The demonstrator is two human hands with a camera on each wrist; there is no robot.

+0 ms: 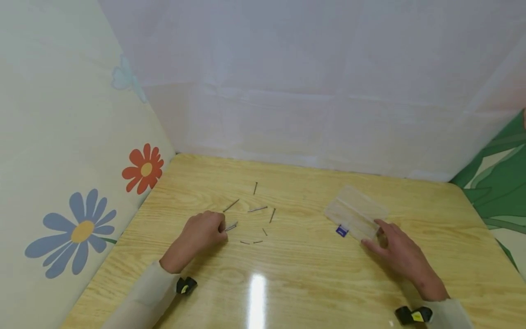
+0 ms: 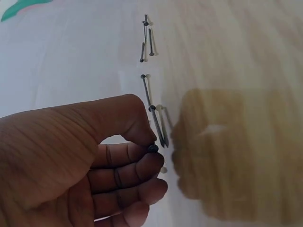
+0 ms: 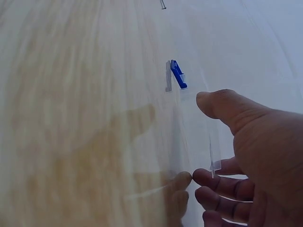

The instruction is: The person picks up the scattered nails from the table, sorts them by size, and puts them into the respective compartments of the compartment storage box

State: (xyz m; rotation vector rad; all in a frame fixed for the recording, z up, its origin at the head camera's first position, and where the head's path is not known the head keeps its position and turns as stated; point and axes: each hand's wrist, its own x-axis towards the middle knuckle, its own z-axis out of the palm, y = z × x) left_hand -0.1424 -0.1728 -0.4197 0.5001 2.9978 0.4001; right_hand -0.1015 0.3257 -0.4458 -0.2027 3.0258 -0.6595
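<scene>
My left hand [image 1: 204, 232] is at the left of the loose nails, its thumb and forefinger pinching a nail whose dark head [image 2: 152, 148] shows between the fingertips in the left wrist view. Slim metal nails [image 1: 231, 226] lie right beside these fingertips; whether they are all held, I cannot tell. On the right, a clear plastic bag [image 1: 354, 210] lies flat with a small blue piece [image 1: 341, 230] at its near left edge. My right hand [image 1: 400, 251] is at the bag's right end, fingers spread and thumb apart, with fingertips at the bag's edge [image 3: 215, 151].
Several nails of different lengths lie scattered right of my left hand, including a long one [image 1: 257, 209] and a short one [image 1: 258, 241]. The wooden table [image 1: 304, 274] meets a pale cloth [image 1: 287, 114] behind and a flowered panel [image 1: 53, 137] at the left.
</scene>
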